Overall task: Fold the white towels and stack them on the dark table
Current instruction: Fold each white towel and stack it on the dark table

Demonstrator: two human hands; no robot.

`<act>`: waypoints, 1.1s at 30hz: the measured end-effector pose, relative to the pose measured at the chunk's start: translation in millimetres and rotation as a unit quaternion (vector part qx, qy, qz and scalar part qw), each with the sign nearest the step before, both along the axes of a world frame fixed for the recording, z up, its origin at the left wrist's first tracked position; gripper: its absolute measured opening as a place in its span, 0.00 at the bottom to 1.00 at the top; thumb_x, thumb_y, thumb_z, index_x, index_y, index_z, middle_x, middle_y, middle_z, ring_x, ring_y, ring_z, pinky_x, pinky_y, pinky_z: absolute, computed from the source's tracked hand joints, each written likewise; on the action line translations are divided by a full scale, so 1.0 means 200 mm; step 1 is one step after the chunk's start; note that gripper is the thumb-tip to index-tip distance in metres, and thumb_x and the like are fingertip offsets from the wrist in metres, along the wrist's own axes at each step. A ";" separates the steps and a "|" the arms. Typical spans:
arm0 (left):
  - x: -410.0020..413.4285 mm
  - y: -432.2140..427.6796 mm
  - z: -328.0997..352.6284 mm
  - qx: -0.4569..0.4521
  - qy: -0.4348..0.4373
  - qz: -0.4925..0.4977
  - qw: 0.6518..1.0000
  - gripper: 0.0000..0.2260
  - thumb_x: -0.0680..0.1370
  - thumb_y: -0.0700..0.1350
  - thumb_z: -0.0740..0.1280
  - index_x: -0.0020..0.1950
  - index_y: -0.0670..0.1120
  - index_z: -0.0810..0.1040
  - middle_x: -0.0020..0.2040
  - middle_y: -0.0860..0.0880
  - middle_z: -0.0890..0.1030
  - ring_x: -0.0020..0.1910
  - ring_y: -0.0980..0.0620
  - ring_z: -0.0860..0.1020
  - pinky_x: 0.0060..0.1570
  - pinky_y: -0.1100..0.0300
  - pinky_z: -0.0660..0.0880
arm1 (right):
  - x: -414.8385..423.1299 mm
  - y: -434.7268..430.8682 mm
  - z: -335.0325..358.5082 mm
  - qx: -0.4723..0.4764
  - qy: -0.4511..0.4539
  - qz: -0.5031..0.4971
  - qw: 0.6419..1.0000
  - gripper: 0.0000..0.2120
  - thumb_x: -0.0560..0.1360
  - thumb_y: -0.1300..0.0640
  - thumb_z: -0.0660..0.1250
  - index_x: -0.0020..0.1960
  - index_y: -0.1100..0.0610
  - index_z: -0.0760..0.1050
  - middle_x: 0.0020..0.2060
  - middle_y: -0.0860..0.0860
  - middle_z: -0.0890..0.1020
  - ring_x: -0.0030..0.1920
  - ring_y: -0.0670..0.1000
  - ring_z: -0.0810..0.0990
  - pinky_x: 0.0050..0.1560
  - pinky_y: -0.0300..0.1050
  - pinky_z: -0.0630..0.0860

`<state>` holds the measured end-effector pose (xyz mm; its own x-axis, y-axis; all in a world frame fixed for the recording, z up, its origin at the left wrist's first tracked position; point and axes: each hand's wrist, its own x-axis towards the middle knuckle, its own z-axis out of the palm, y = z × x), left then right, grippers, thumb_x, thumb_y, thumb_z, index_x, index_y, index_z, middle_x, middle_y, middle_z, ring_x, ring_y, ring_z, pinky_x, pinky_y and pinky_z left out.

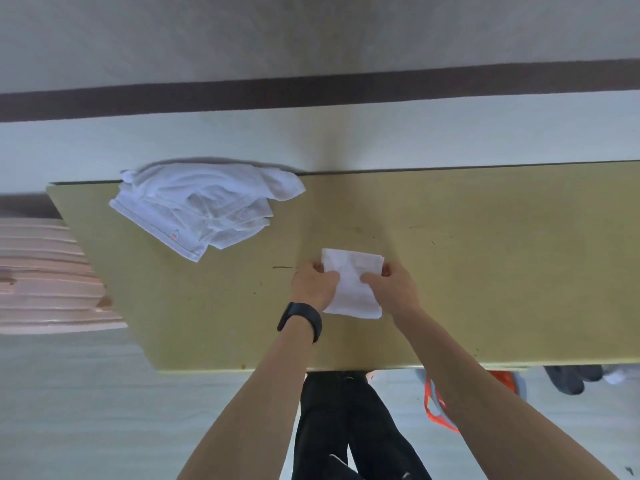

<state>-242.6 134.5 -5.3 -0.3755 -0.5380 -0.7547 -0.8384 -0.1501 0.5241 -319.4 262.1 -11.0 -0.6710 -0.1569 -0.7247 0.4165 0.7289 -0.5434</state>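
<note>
**Q:** Where the two hands meet, what lies between them?

**A:** A small folded white towel, lying on the yellowish table near its middle. The left hand (black wristband on its wrist) pinches the towel's left edge, thumb on top; the right hand pinches the right edge the same way.

**Q:** And the other towels?

**A:** A rumpled white pile sits at the table's far left corner, well apart from the folded one. Left of the table lies a pink stack of layers.
</note>
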 end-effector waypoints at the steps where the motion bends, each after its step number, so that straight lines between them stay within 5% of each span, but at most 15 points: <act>1: 0.02 0.00 0.00 0.002 0.014 0.003 1.000 0.08 0.77 0.44 0.67 0.55 0.46 0.74 0.49 0.49 0.78 0.47 0.48 0.76 0.44 0.57 0.71 | 0.01 0.01 0.01 -0.022 -0.005 -0.009 1.000 0.07 0.73 0.54 0.69 0.50 0.52 0.75 0.43 0.49 0.80 0.43 0.49 0.78 0.39 0.45 0.74; 8: 0.25 0.00 0.08 0.056 0.094 0.090 0.990 0.12 0.71 0.46 0.72 0.51 0.45 0.76 0.47 0.49 0.80 0.47 0.48 0.77 0.46 0.55 0.73 | 0.14 0.04 0.15 -0.151 -0.001 0.032 0.988 0.10 0.72 0.58 0.71 0.53 0.53 0.79 0.47 0.51 0.84 0.48 0.53 0.82 0.46 0.49 0.77; 12: 0.46 -0.01 0.20 0.187 0.152 0.182 0.953 0.17 0.70 0.48 0.71 0.55 0.42 0.77 0.52 0.42 0.81 0.48 0.44 0.79 0.47 0.52 0.75 | 0.27 -0.02 0.36 -0.203 -0.027 0.102 0.974 0.16 0.65 0.54 0.68 0.53 0.51 0.80 0.48 0.52 0.85 0.48 0.52 0.83 0.48 0.51 0.79; 15: 0.71 0.01 0.32 0.266 0.179 0.243 0.916 0.15 0.78 0.47 0.67 0.61 0.41 0.78 0.50 0.42 0.81 0.45 0.44 0.79 0.45 0.55 0.77 | 0.42 -0.09 0.54 -0.223 -0.070 0.163 0.959 0.13 0.69 0.59 0.68 0.53 0.52 0.81 0.48 0.51 0.86 0.47 0.52 0.83 0.45 0.48 0.79; 18: 1.02 0.03 0.46 0.299 0.220 0.298 0.880 0.17 0.77 0.48 0.66 0.64 0.42 0.78 0.54 0.40 0.81 0.51 0.41 0.79 0.54 0.48 0.78 | 0.63 -0.15 0.71 -0.216 -0.105 0.209 0.948 0.12 0.72 0.65 0.67 0.52 0.53 0.82 0.46 0.52 0.85 0.46 0.54 0.82 0.44 0.47 0.76; 21: 1.39 0.05 0.62 0.285 0.272 0.332 0.857 0.20 0.74 0.47 0.71 0.64 0.42 0.78 0.56 0.41 0.81 0.52 0.42 0.79 0.49 0.51 0.80 | 0.92 -0.21 0.88 -0.210 -0.120 0.277 0.930 0.16 0.66 0.60 0.69 0.53 0.53 0.83 0.50 0.56 0.86 0.51 0.60 0.83 0.51 0.57 0.78; 25: 1.99 0.11 0.77 0.237 0.324 0.374 0.836 0.29 0.67 0.48 0.75 0.66 0.40 0.78 0.58 0.40 0.80 0.52 0.43 0.78 0.43 0.55 0.77 | 1.40 -0.25 1.07 -0.222 -0.097 0.384 0.891 0.15 0.74 0.64 0.65 0.55 0.50 0.82 0.49 0.52 0.87 0.47 0.52 0.85 0.44 0.48 0.79; 28: 2.52 0.22 0.87 0.171 0.363 0.420 0.814 0.23 0.73 0.49 0.73 0.67 0.44 0.78 0.63 0.41 0.80 0.54 0.44 0.78 0.46 0.55 0.75 | 1.87 -0.27 1.16 -0.243 -0.054 0.450 0.857 0.13 0.76 0.64 0.66 0.55 0.50 0.82 0.46 0.48 0.87 0.43 0.48 0.84 0.41 0.46 0.80; 33: 3.40 0.55 1.13 0.054 0.380 0.510 0.770 0.13 0.78 0.47 0.68 0.62 0.47 0.80 0.51 0.49 0.83 0.47 0.49 0.79 0.42 0.58 0.73 | 2.75 -0.23 1.19 -0.294 0.056 0.542 0.785 0.08 0.77 0.54 0.71 0.49 0.59 0.80 0.39 0.52 0.83 0.39 0.48 0.78 0.40 0.46 0.72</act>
